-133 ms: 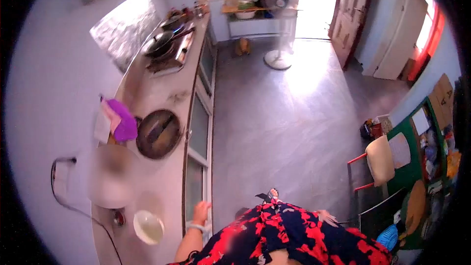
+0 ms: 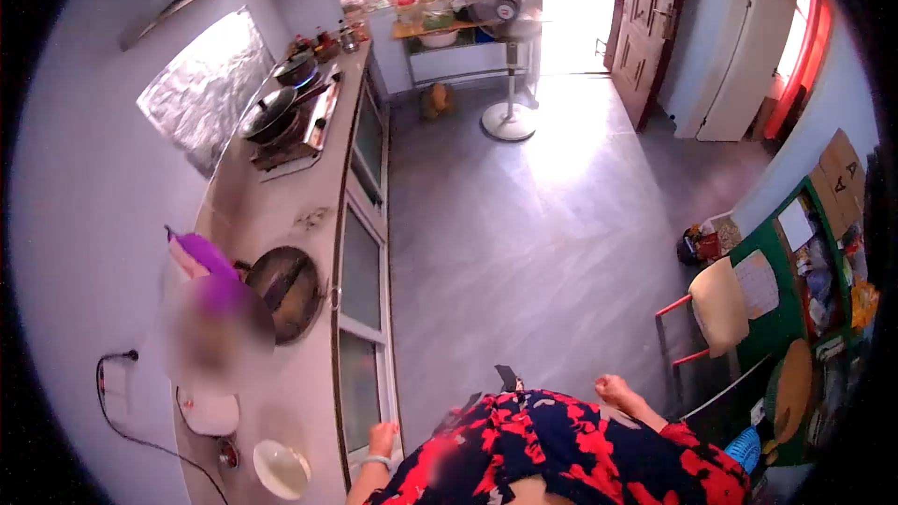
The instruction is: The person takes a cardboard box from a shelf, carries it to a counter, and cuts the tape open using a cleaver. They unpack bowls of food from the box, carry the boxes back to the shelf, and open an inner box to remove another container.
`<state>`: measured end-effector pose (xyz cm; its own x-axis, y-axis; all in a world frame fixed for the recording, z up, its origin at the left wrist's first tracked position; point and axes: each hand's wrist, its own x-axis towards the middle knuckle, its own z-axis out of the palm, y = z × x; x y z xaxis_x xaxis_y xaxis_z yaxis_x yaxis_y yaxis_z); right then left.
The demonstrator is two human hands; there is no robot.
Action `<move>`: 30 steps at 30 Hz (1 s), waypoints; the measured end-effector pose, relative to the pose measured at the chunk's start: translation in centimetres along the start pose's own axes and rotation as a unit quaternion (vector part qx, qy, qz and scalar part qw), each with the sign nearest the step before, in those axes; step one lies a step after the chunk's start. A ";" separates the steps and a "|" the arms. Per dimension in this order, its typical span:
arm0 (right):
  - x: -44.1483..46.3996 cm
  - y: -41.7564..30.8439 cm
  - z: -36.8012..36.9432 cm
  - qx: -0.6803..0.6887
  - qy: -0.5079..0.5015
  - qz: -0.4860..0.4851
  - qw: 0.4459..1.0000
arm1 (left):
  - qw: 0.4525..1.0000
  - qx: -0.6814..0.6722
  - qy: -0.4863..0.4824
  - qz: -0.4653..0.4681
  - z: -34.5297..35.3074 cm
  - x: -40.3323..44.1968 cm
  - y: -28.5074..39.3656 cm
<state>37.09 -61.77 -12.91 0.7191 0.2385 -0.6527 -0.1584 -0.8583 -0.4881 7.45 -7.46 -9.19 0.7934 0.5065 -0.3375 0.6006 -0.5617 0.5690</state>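
Observation:
My left hand (image 2: 383, 437) hangs beside the counter's front edge, its fingers curled in with nothing seen in them. A bracelet circles that wrist. The white bowl (image 2: 282, 469) on the counter is the nearest loose thing to it. My right hand (image 2: 615, 389) is out over the floor on the other side of my red and dark floral clothing, loosely closed, with nothing visible inside. A dark round pan or lid (image 2: 284, 295) with a bar-like handle lies further up the counter. Behind it is a purple cloth-like item (image 2: 208, 257), partly blurred.
Along the left runs the counter (image 2: 313, 393) with a gas stove (image 2: 295, 136) and a lidded wok (image 2: 269, 115). A standing fan (image 2: 510, 122) is ahead, near the bright doorway. To the right are a chair (image 2: 722, 307) and a green table (image 2: 769, 257).
My right hand has swung forward from beside my clothing and its fingers have curled in. My left hand has dropped slightly lower in view. The whole view has shifted a little.

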 end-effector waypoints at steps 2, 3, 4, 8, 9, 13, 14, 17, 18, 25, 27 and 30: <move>-1.1 0.8 -8.2 -0.032 0.044 0.020 0.998 | 0.996 0.034 -0.076 -0.016 7.7 -1.4 1.1; -0.6 -0.9 -10.9 -0.038 0.051 0.009 0.998 | 0.993 0.029 -0.096 -0.057 9.0 -1.5 1.7; 0.1 -1.8 -12.9 -0.043 0.059 -0.005 0.997 | 0.990 0.020 -0.108 -0.091 9.9 -1.0 2.3; 6.5 -0.3 -14.8 -0.045 0.082 0.019 0.995 | 0.982 0.013 -0.122 -0.142 11.3 3.8 5.1; 7.8 -0.3 -15.3 -0.055 0.069 0.017 0.996 | 0.982 0.012 -0.125 -0.140 11.7 5.9 6.4; 12.0 2.2 -14.1 -0.037 -0.001 0.069 0.997 | 0.985 0.028 -0.170 -0.033 13.7 22.1 14.9; 13.1 4.9 -12.3 -0.043 -0.006 0.003 0.999 | 0.981 0.046 -0.186 0.012 14.1 27.3 18.1; 13.4 6.5 -11.4 -0.005 -0.005 0.104 0.995 | 0.963 0.100 -0.230 0.101 15.0 39.2 27.6; 14.3 5.2 -12.4 0.011 -0.027 0.166 0.986 | 0.958 0.115 -0.234 0.117 15.1 42.1 29.9; 11.9 -1.1 -18.0 0.200 0.225 0.246 0.921 | 0.943 0.161 -0.207 0.203 11.9 62.0 43.4; 11.7 -0.5 -17.5 0.184 0.182 0.251 0.933 | 0.935 0.162 -0.183 0.258 10.8 67.9 47.1; 12.7 1.6 -16.1 0.148 0.070 0.278 0.947 | 0.915 0.149 -0.142 0.346 12.0 75.4 51.4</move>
<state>56.85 -67.50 -12.62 0.5487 -0.2923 -0.7833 -0.7056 -0.6644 -0.2463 99.29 -5.97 -14.37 0.9620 -0.2059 -0.1791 -0.0899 -0.8587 0.5045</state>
